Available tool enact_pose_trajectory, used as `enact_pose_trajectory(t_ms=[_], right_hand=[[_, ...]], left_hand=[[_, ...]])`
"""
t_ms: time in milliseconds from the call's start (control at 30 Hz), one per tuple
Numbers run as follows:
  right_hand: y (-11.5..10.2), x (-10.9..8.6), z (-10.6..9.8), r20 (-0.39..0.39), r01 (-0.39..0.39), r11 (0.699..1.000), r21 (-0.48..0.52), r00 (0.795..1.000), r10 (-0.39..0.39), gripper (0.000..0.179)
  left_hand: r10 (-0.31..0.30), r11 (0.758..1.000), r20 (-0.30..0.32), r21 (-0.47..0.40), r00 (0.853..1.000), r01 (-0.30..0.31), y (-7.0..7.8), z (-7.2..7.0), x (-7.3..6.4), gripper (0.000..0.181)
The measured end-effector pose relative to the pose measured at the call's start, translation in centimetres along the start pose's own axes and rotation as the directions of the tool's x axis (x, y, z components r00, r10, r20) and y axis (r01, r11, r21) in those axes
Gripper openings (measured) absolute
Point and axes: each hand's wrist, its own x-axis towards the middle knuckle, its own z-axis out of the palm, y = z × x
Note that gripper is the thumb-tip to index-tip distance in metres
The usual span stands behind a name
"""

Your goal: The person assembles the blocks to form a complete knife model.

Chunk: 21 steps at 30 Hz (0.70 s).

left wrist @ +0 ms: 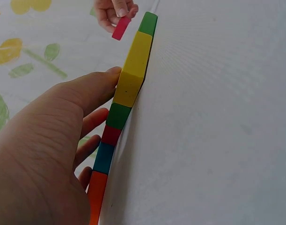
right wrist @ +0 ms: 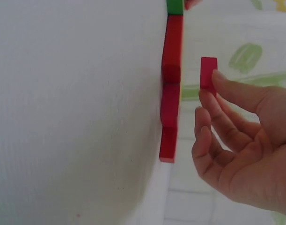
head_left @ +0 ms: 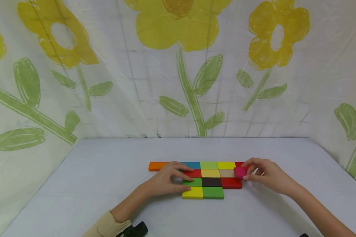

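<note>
Flat coloured blocks lie side by side in several rows on the table. My left hand (head_left: pixel 166 179) rests along their left side with spread fingers, touching the red, green (head_left: pixel 192 181) and yellow (head_left: pixel 192 193) blocks. In the left wrist view its thumb lies against the yellow block (left wrist: pixel 133 65). My right hand (head_left: pixel 271 174) pinches a pink block (right wrist: pixel 209 70) between thumb and fingers, raised above the right end of the rows. Beneath, a second pink block (right wrist: pixel 170 104) sits between two red ones in the right wrist view; the held block hides it in the head view.
The back row runs from an orange block (head_left: pixel 158 166) through blue (head_left: pixel 191 165), light green and yellow to red. Black (head_left: pixel 211 182) and beige (head_left: pixel 226 173) blocks lie further in. A flower-printed curtain (head_left: pixel 148 108) hangs behind the white table (head_left: pixel 106 154).
</note>
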Motion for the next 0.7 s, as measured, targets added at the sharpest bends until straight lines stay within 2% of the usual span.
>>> enact_pose_trajectory(t_ms=[200, 433, 567, 700], right_hand=[[-0.6, -0.4, 1.0, 0.032, 0.056, 0.998, 0.021, 0.998, -0.057, 0.031], [-1.2, -0.6, 1.8, 0.072, 0.058, 0.998, 0.040, 0.996, -0.061, 0.029], [-1.2, -0.6, 2.5, 0.089, 0.104, 0.993, 0.056, 0.990, -0.109, 0.027], [-1.2, -0.7, 3.0, 0.113, 0.118, 0.989, 0.084, 0.985, -0.127, 0.025]], left_hand=[[-0.013, 1.000, 0.001, 0.003, 1.000, 0.013, 0.0, 0.0, 0.0, 0.027], [0.001, 1.000, -0.005, 0.009, 1.000, -0.001, 0.1, 0.0, 0.0, 0.026], [0.002, 1.000, -0.006, 0.005, 1.000, -0.002, 0.1, 0.0, 0.0, 0.026], [-0.006, 1.000, -0.005, -0.007, 1.000, 0.006, 0.0, 0.0, -0.1, 0.027]])
